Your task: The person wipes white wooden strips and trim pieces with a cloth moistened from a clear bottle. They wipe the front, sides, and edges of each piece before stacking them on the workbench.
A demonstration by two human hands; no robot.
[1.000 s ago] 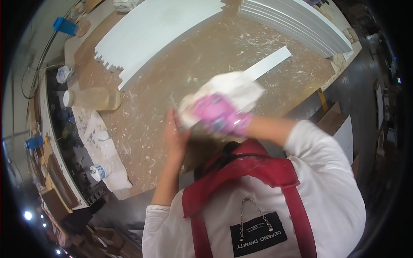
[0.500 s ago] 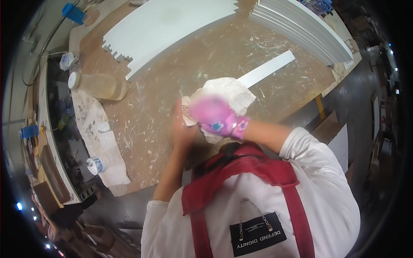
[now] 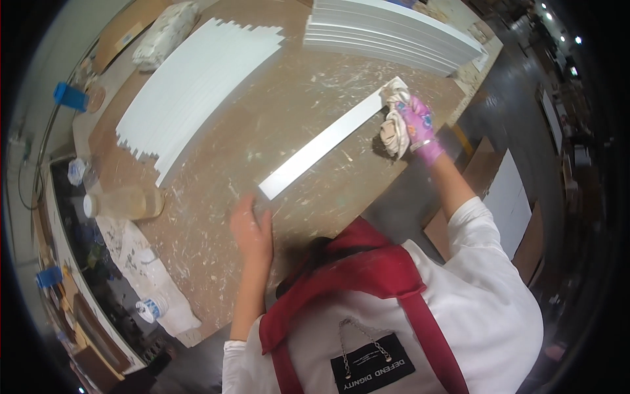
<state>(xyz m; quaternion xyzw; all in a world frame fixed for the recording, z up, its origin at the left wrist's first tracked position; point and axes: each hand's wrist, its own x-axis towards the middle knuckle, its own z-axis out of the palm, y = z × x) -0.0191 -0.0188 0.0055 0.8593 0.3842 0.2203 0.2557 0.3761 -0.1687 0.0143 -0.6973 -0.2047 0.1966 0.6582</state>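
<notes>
A narrow white strip point(image 3: 325, 141) lies slantwise on the brown worktable. My right hand point(image 3: 420, 125), in a pink flowered glove, grips a crumpled cream rag point(image 3: 394, 125) at the strip's far right end. Part of the rag covers that end and the rest hangs down beside it. Close to the strip's near left end is my bare left hand point(image 3: 251, 230), thumb and fingers apart, holding nothing. Whether its fingertips touch the strip I cannot tell.
Many white strips point(image 3: 203, 85) lie side by side at the back left, and a stack of white boards point(image 3: 387, 36) stands at the back right. On the left are a jar of cloudy liquid point(image 3: 131, 203), a stained cloth point(image 3: 164, 289) and a small white-and-blue container point(image 3: 152, 307).
My right hand has carried the rag away from my left hand to the strip's far right end. The left hand has let go of the rag, and the whole strip now shows.
</notes>
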